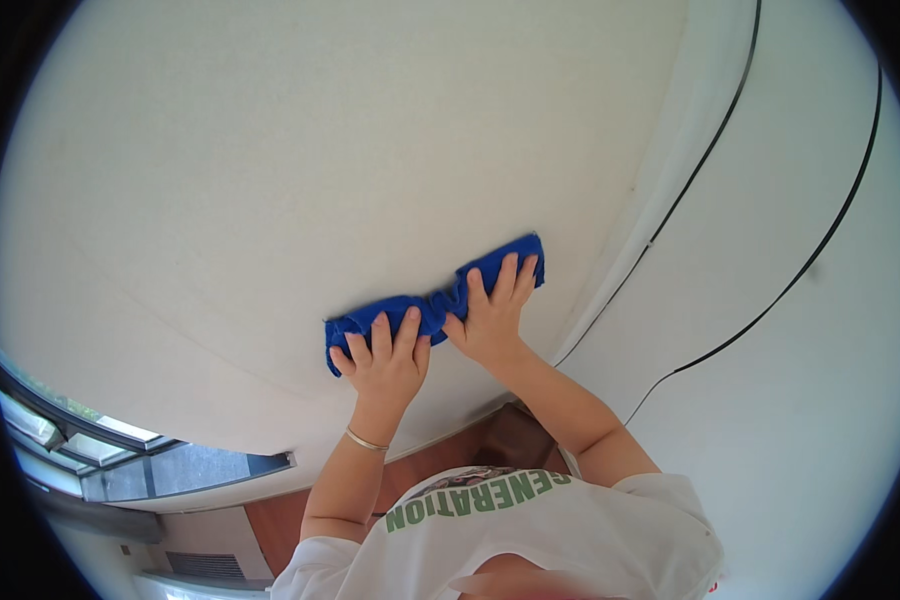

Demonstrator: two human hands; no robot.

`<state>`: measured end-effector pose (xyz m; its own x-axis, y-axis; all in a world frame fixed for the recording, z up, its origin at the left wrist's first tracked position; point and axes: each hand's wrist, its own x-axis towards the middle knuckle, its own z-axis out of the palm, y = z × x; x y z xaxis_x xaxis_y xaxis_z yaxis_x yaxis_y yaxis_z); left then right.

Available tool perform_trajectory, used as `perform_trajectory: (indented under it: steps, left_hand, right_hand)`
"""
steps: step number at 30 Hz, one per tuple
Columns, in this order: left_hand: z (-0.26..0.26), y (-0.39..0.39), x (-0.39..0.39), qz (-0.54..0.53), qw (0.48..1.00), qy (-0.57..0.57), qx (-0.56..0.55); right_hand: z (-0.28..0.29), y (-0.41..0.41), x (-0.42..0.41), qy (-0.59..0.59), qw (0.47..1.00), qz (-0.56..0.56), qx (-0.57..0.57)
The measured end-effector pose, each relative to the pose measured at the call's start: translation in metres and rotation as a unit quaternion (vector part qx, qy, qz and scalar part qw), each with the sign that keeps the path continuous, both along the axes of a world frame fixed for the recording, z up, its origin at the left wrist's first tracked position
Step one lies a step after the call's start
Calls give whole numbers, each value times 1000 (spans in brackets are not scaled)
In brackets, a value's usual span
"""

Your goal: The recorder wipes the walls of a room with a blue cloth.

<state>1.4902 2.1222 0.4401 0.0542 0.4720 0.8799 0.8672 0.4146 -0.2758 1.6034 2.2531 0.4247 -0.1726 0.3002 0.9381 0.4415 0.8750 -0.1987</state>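
A folded blue cloth point(397, 313) lies spread against the off-white wall point(330, 165), bunched into wrinkles at its middle. My left hand point(386, 360) presses the cloth's left half to the wall, fingers spread over it, with a thin bangle on the wrist. On the right half rests my right hand point(495, 319), a little higher, its thumb near the bunched part. Both palms face the wall, so the undersides of the fingers are hidden.
Two black cables point(709, 154) point(817, 255) run down the adjoining white wall point(787, 420) near the corner on the right. A framed window point(97, 442) is at lower left. Below are a reddish-brown floor point(420, 466), a dark brown object point(514, 436) and a vent grille point(205, 565).
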Motion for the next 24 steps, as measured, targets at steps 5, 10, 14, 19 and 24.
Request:
perform_trajectory:
  steps: [5,10,14,19,24]
  left_hand:
    - [-91,-54,-31,-18,996,12,-87]
    - [0,-66,-50,10,999,-33,12]
    - [126,-75,-75,49,989,-50,131]
    - [116,-94,-98,56,974,-96,198]
    - [-29,-109,-103,47,977,-110,176]
  right_hand:
    - [-86,-32,-6,-42,998,36,-22]
    - [11,-51,-37,-39,998,42,33]
    - [140,-79,-76,-1,997,24,79]
    - [146,-108,-112,27,994,11,101]
    - [10,-129,-111,-75,988,15,133]
